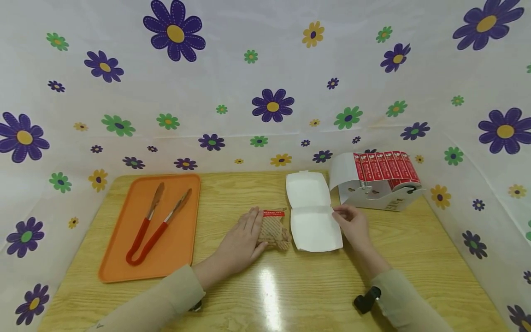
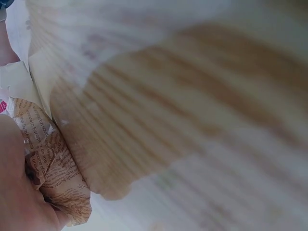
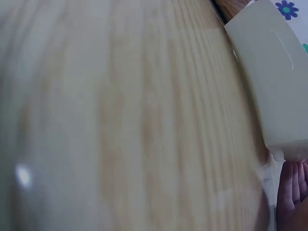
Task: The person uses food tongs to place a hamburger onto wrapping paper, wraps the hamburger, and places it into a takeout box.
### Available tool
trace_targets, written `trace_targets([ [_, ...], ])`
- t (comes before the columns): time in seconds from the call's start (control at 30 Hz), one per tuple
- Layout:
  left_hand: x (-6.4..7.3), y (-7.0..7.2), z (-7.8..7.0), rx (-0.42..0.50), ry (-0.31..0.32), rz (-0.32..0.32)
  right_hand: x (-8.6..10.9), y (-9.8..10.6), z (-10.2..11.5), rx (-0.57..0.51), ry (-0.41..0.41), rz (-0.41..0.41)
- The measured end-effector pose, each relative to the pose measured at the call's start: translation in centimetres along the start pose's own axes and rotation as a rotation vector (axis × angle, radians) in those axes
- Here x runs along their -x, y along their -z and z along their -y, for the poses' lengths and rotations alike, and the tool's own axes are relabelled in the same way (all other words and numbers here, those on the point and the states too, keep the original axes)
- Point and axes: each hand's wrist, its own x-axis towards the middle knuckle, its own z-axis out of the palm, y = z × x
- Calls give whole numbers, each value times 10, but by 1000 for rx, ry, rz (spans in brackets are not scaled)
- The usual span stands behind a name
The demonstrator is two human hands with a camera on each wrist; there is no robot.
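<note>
A small paper-wrapped parcel (image 1: 271, 230), in brown paper printed with text and with a red label at its far end, lies on the table left of the white takeaway box. My left hand (image 1: 242, 240) rests on its left side, fingers extended, thumb at the near edge. In the left wrist view, crumpled paper (image 2: 57, 173) shows beside the palm. The white takeaway box (image 1: 317, 228) stands open, its lid folded back. At its right edge, near the hinge, my right hand (image 1: 352, 223) pinches the rim. The right wrist view shows the box's outer wall (image 3: 269, 77) above the fingers.
On the left lies an orange tray (image 1: 114, 258) holding red-handled tongs (image 1: 143, 230). A white carton (image 1: 373, 200) with several red-labelled packs stands at the back right. Flower-patterned sheeting (image 1: 232, 115) hangs behind the wooden table (image 1: 232, 189) and along its sides.
</note>
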Motion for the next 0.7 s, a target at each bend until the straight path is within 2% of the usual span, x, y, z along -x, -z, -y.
trace_targets([
  [0.27,0,1,-2,11,12,1,-2,-6,-1,1,-27,5],
  [0.43,-1,1,-2,33,30,4,1,-3,2,8,3,-13],
  [0.6,-1,1,-1,80,63,2,7,0,11,13,129,-111],
  [0.7,-1,2,0,104,78,7,12,-2,23,64,255,-78],
])
